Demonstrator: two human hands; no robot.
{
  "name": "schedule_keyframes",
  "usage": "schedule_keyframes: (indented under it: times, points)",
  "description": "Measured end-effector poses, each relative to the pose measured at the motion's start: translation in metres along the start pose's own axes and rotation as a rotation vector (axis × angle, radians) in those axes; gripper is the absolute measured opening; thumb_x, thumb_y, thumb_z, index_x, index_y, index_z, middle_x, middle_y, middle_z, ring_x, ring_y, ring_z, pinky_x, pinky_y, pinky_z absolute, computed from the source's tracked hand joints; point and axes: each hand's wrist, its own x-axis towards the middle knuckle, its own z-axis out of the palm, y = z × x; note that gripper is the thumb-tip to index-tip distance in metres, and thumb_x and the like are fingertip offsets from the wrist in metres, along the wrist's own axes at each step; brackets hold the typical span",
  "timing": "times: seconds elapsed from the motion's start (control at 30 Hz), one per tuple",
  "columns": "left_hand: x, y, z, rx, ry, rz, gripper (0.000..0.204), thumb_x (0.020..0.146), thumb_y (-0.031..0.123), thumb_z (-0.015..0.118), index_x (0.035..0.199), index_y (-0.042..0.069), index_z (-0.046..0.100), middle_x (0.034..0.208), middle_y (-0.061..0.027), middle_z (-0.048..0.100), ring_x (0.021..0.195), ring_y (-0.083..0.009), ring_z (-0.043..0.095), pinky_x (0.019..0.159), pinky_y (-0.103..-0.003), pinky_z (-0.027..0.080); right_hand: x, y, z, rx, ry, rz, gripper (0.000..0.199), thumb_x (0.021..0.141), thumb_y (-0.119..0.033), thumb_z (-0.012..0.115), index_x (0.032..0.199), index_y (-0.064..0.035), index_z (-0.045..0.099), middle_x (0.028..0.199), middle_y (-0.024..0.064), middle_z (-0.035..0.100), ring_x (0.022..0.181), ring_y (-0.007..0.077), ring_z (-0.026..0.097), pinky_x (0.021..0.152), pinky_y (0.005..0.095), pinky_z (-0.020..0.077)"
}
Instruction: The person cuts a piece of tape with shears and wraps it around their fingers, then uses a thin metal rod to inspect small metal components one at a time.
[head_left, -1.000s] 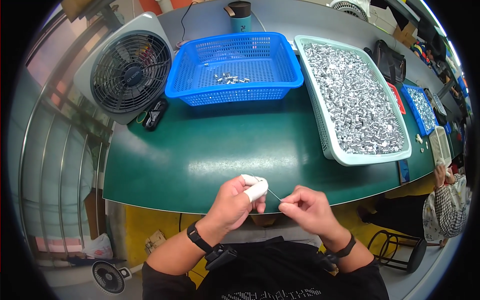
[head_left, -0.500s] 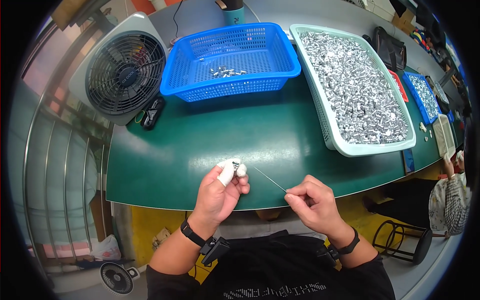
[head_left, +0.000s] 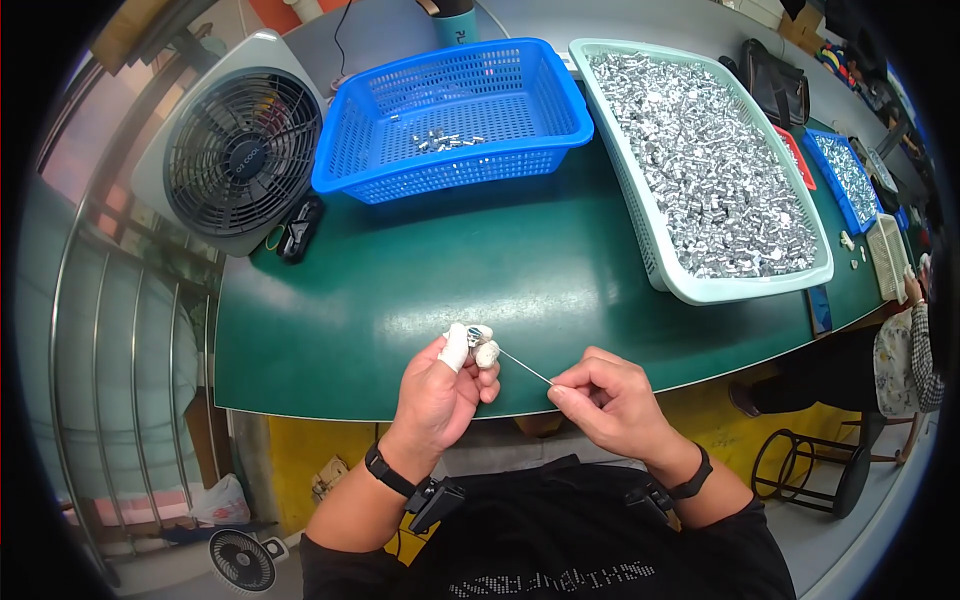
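A green table holds a pale tray of metal parts far right. Near its edge, the left hand pinches a small metal piece; the right hand pinches a thin wire, seemingly threading it, needing steady aim.

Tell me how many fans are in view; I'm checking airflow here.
2: a large grey fan stands on the table's far left beside the blue basket; a small fan sits on the floor, lower left.
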Motion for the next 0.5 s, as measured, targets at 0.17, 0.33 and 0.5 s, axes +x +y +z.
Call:
schedule_keyframes:
  times: [0.17, 0.33, 0.5]
  points:
    - [-0.0001, 0.0003, 0.0032, 0.026, 0.018, -0.010, 0.028, 0.104, 0.025, 0.050, 0.112, 0.000, 0.058, 0.088, -0.0050, 0.059, 0.074, -0.0148, 0.052, 0.062, -0.030, 0.044, -0.0006, 0.0012, -0.0003, 0.031, -0.010, 0.016, 0.001, 0.087, 0.000, 0.070, 0.087, 0.0004, 0.069, 0.077, 0.0014, 0.056, 0.062, 0.0038, 0.050, 0.052, 0.0197, 0.0386]
    - [-0.0026, -0.0001, 0.0064, 0.060, 0.009, -0.007, 0.027, 0.105, 0.024, 0.049, 0.111, 0.000, 0.059, 0.088, -0.0052, 0.060, 0.073, -0.0140, 0.052, 0.063, -0.029, 0.045, -0.0014, 0.0018, -0.0004, 0.045, -0.019, 0.026, 0.002, 0.088, -0.001, 0.070, 0.089, 0.0002, 0.069, 0.079, 0.0014, 0.057, 0.063, 0.0041, 0.051, 0.052, 0.0192, 0.0386]
    - [-0.0048, -0.0042, 0.0092, 0.182, 0.011, 0.042, 0.022, 0.103, 0.020, 0.052, 0.104, 0.001, 0.061, 0.086, -0.0048, 0.060, 0.069, -0.0118, 0.053, 0.058, -0.026, 0.044, -0.0031, 0.0027, -0.0006, 0.282, -0.049, 0.195, 0.003, 0.089, -0.002, 0.069, 0.091, 0.0006, 0.068, 0.081, 0.0011, 0.057, 0.063, 0.0048, 0.051, 0.052, 0.0199, 0.0388]
